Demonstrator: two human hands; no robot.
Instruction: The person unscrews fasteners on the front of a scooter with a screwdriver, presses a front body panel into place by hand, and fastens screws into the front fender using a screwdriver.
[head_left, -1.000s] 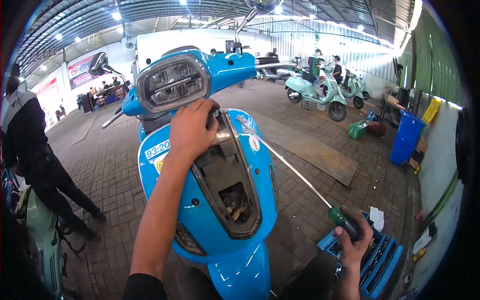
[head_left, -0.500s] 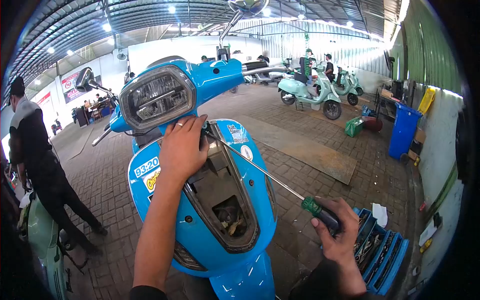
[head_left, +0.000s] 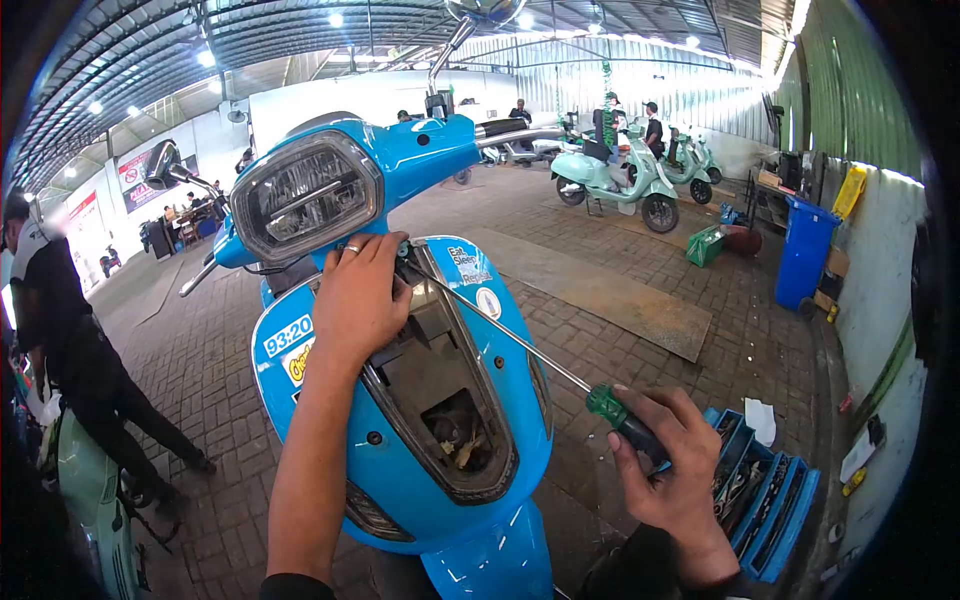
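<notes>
A blue scooter [head_left: 500, 420] faces me, its front compartment [head_left: 440, 370] uncovered and showing a dark cavity with some debris. My left hand [head_left: 358, 300] lies over the compartment's top edge, just under the headlight [head_left: 310, 198], fingers stretched out and a ring on one. My right hand [head_left: 675, 465] is closed around the green and black handle of a long screwdriver [head_left: 520, 342]. The shaft slants up leftward, and its tip end is beside my left fingertips, near a small dark part [head_left: 403, 250]. Exact contact at the tip is too small to make out.
A blue toolbox [head_left: 765, 500] with several tools stands on the brick floor right of my right hand. To the left, a person [head_left: 75, 320] stands by a pale green scooter [head_left: 95, 490]. Further back are mint scooters [head_left: 610, 180], people and a blue bin [head_left: 803, 255].
My right hand's fingers have shifted on the screwdriver handle, which sits slightly further up and left. My left hand stays on the scooter. The person at left leans slightly further left.
</notes>
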